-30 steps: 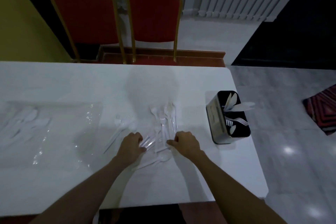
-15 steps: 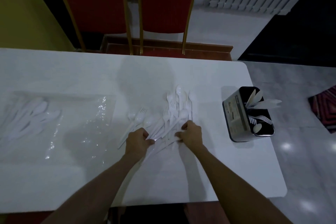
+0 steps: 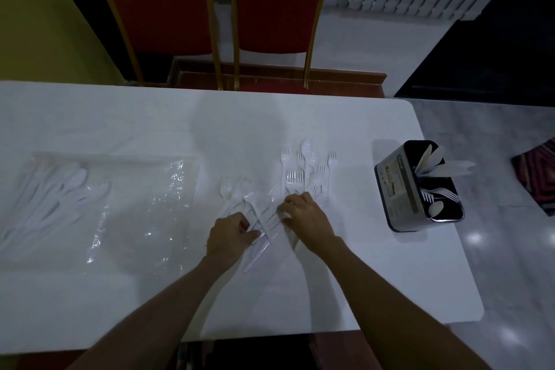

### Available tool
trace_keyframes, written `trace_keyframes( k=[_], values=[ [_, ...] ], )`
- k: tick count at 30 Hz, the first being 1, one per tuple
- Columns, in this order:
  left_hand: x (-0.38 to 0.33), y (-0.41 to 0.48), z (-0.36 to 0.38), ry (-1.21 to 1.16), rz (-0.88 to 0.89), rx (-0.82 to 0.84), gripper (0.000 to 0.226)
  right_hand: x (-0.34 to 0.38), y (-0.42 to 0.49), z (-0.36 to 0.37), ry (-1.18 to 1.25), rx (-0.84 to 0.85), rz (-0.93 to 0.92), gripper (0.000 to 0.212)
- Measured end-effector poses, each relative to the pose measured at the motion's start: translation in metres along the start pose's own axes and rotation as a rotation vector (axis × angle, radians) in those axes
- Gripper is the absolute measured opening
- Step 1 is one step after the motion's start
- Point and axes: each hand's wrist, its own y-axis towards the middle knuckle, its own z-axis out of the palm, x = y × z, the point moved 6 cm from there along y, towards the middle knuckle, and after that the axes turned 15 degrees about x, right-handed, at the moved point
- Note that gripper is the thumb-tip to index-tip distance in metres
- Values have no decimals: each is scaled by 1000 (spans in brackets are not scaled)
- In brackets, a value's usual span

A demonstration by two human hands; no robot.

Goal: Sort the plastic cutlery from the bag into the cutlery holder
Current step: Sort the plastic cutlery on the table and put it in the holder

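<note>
While the boxy cutlery holder [image 3: 399, 189] stands at three o'clock, slim, glossy white plastic cutlery [image 3: 303, 173] is gripped by the curled left hand [image 3: 229, 233] and right hand [image 3: 307, 219].

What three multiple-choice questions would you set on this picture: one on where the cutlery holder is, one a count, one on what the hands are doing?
1. Where does the cutlery holder stand?
A. On a chair.
B. On the table, near its right end.
C. On the plastic bag.

2. How many red chairs stand behind the table?
A. One.
B. Four.
C. Two.

3. What are the left hand and right hand doing?
A. Gripping the loose cutlery on the table.
B. Lifting the holder.
C. Resting flat on the bag.

Answers: 1 B, it sits on the white top by the right edge. 2 C, two red backs show side by side. 3 A, both hands' fingers curl on handles in the pile.
</note>
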Motion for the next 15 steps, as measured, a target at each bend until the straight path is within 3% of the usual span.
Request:
trace_keyframes(
  k=[5, 12, 15],
  values=[
    [-9, 7, 2, 71, -35, 52, 11, -28, -13, -1, 62, 28, 105, 19],
    [-10, 7, 5, 90, 32, 139, 11, -27, -9, -8, 200, -37, 287, 13],
    [-12, 7, 6, 97, 55, 141, 24, -31, -5, 0, 397, 114, 514, 24]
  ],
)
